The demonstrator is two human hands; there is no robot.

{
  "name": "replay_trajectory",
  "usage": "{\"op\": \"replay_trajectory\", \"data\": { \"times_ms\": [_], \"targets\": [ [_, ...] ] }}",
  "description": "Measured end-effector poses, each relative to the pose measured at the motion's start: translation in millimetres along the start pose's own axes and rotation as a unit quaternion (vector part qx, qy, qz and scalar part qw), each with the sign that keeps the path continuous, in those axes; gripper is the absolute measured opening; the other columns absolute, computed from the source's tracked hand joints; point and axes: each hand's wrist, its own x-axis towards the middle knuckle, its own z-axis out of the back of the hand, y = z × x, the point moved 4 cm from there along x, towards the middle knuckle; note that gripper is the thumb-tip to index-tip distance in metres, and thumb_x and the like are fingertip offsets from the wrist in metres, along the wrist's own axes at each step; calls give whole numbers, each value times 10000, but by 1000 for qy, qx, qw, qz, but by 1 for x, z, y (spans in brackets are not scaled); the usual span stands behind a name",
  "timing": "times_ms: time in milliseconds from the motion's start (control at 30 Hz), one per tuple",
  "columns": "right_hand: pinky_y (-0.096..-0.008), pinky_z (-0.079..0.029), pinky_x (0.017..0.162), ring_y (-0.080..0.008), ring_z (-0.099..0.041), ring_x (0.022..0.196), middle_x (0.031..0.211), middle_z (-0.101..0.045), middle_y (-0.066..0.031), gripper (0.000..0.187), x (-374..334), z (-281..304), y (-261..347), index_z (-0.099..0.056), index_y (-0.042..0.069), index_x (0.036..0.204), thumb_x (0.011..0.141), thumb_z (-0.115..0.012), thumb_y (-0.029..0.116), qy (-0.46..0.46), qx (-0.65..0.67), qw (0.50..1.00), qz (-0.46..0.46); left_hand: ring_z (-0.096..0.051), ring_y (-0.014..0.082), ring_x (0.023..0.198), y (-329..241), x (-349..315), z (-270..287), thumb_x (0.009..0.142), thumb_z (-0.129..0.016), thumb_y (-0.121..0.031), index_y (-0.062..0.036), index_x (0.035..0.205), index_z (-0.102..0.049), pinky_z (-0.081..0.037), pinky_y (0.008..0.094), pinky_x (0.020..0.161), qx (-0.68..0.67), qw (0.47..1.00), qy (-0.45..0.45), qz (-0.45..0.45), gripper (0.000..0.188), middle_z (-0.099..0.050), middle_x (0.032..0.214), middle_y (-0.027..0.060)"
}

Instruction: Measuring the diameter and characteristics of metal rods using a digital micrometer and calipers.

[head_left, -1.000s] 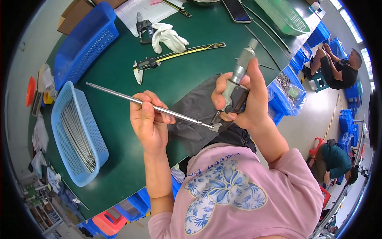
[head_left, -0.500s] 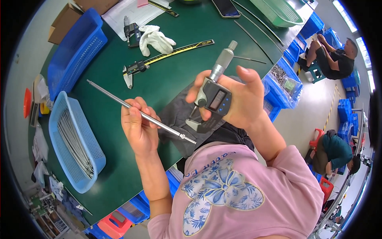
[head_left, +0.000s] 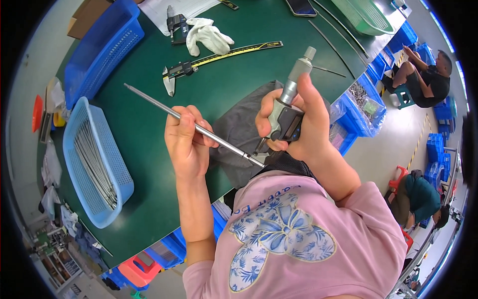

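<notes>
My left hand (head_left: 189, 139) is closed around a thin metal rod (head_left: 155, 102), which slants from upper left down to the right. The rod's stepped lower end lies close to the jaw of a digital micrometer (head_left: 287, 122); I cannot tell whether they touch. My right hand (head_left: 313, 119) grips the micrometer by its frame, the thumb up along the grey thimble. Beneath both hands a dark grey cloth (head_left: 239, 129) lies at the table edge. Left of my left hand, a light blue basket (head_left: 122, 172) holds several similar metal rods (head_left: 94, 159).
Beyond my hands on the green table (head_left: 144, 209) lie a digital caliper (head_left: 199, 64), a white glove (head_left: 209, 37), another micrometer (head_left: 177, 24) and a phone (head_left: 301, 7). A dark blue basket (head_left: 102, 50) stands far left, a green basket (head_left: 366, 17) far right. Two people sit at right.
The micrometer has tilted, so its display turns away, and its jaw has come nearer the rod's lower end. Both hands keep their holds. The view has shifted slightly.
</notes>
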Motion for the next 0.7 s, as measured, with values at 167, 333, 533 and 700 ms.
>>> {"op": "replay_trajectory", "data": {
  "times_ms": [167, 333, 533, 700],
  "targets": [
    [-222, -325, 306, -154, -410, 374, 628, -544, -191, 663, -4, -8, 5, -515, -25, 773, 812, -224, 570, 18, -10, 1000, -2, -424, 87, 471, 0, -1, 0, 869, -450, -211, -43, 800, -412, -381, 187, 414, -5, 1000, -15, 12, 186, -422, 685, 49],
    [-226, -326, 304, -166, -400, 369, 621, -539, -196, 640, -5, -11, 5, -511, -21, 758, 830, -186, 525, 23, -33, 999, 23, -520, 130, 479, 2, -1, 5, 860, -455, -138, -24, 798, -419, -481, 258, 424, -56, 998, -15, 8, 134, -481, 683, 86],
    [-232, -331, 305, -175, -391, 368, 633, -538, -205, 632, -1, -16, 5, -507, -20, 765, 837, -173, 511, 23, 0, 1000, -4, -519, 129, 472, 4, 0, 5, 858, -458, -136, -27, 801, -422, -484, 256, 430, -53, 998, -17, 18, 128, -478, 678, 79],
    [-240, -341, 309, -178, -394, 371, 645, -538, -214, 635, -1, -16, 4, -507, -27, 773, 838, -176, 512, 47, 10, 999, 0, -521, 132, 470, 5, 0, 5, 853, -466, -125, -26, 806, -425, -482, 252, 426, -48, 998, -18, 29, 117, -481, 673, 75]
  ]
}}
